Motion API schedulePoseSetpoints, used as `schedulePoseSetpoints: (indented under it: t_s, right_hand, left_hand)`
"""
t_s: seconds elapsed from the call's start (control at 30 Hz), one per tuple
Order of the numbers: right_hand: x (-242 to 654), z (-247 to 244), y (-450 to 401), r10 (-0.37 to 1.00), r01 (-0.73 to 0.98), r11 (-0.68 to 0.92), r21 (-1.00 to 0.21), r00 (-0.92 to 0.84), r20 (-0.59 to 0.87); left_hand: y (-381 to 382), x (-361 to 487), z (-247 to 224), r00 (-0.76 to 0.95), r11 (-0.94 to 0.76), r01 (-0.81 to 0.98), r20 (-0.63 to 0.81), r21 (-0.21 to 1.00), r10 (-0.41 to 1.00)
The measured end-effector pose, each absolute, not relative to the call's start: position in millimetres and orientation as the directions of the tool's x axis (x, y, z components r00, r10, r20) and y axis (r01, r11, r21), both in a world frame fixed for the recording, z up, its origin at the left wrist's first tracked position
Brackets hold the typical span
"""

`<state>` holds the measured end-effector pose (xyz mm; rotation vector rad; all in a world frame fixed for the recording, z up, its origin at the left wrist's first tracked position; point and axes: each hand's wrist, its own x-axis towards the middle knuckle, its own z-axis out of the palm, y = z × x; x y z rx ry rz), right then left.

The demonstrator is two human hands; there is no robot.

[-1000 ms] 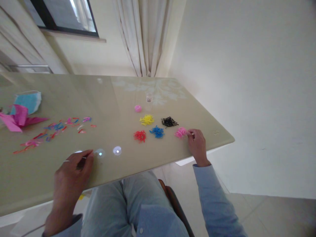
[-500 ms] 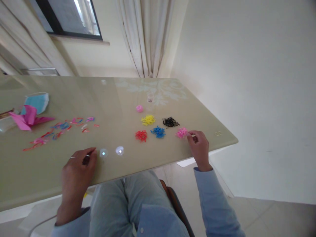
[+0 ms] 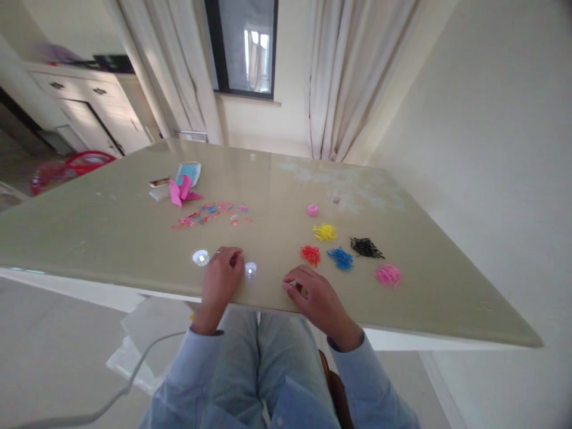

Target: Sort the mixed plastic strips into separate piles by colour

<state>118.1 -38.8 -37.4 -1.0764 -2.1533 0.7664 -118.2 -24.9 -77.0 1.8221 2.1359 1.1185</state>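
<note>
My left hand (image 3: 224,274) rests near the table's front edge, thumb and fingers curled together in a pinch; anything between them is too small to make out. To its right, my right hand (image 3: 315,292) has its thumb and forefinger tips drawn close, and whatever they hold cannot be made out. Piles of what look like small rubber bands lie beyond my right hand: a red pile (image 3: 310,255), a blue pile (image 3: 341,258), a yellow pile (image 3: 325,232), a black pile (image 3: 366,247) and a pink pile (image 3: 388,275).
A small pink ring-shaped object (image 3: 312,210) stands behind the yellow pile. Mixed coloured strands (image 3: 210,211) are scattered at left, near a folded pink paper (image 3: 182,190) and a blue face mask (image 3: 188,173). The glossy table (image 3: 147,238) ends just before my legs.
My right hand has left the pink pile and come left, closer to my left hand. The camera view has turned left, bringing a cabinet and a red chair into sight.
</note>
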Motion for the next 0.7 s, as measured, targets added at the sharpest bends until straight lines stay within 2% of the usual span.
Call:
schedulePoseSetpoints:
  t_s: [0.1,0.27,0.47,0.7]
  right_hand:
    - [103,-44,-27,0.807,0.508,0.527,-0.681,-0.551,0.213]
    - [95,-60,-23,0.851,0.551,0.514,-0.658,-0.424,0.310]
    - [100,-66,-23,0.829,0.476,0.546,-0.690,-0.424,0.364]
    - [102,-67,-20,0.803,0.485,0.589,-0.646,-0.438,0.404]
  left_hand:
    - [-19,-123,-73,-0.332,0.052,0.738,0.296,0.672,0.896]
    - [-2,-136,-56,-0.327,0.118,0.702,0.171,0.703,0.929]
    - [20,-182,-40,-0.431,0.245,0.757,0.181,0.606,0.884]
    - [27,-241,-39,-0.486,0.355,0.802,0.179,0.480,0.855]
